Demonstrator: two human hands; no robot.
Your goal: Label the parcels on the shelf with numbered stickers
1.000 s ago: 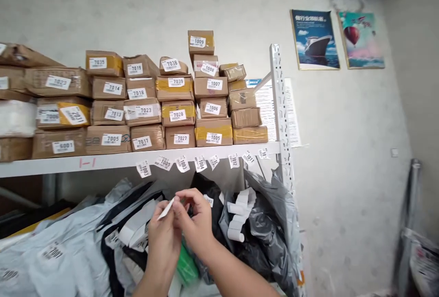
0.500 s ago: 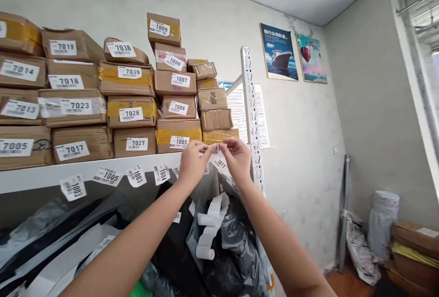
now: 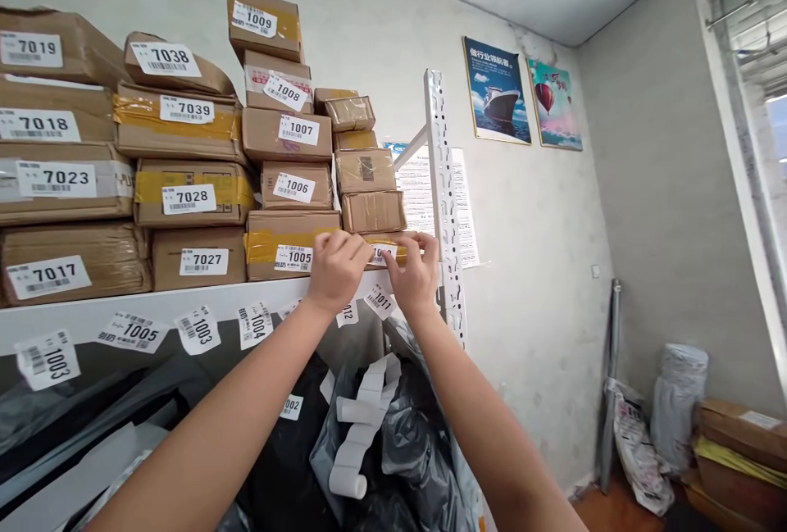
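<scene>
A white number label (image 3: 382,253) lies against the front of the taped bottom box (image 3: 402,248) in the right-hand stack. My left hand (image 3: 339,271) is closed, its curled fingers at the label's left edge. On the other side my right hand (image 3: 416,276) has its thumb on the label and its bent fingers against the box; part of the label is hidden. Below the hands, a label reading 1011 (image 3: 379,301) hangs from the white shelf edge (image 3: 234,300). Left of my left hand is the box marked 1005 (image 3: 264,245).
Stacked cartons with number labels, such as 7028 (image 3: 190,192), fill the shelf leftward. A perforated white post (image 3: 441,188) rises just right of my right hand. Under the shelf are dark plastic bags (image 3: 415,442) and a curling strip of blank labels (image 3: 357,450).
The view has shifted right and nearer the shelf. The label, earlier held between both hands in front of the shelf edge, is now up against the box front.
</scene>
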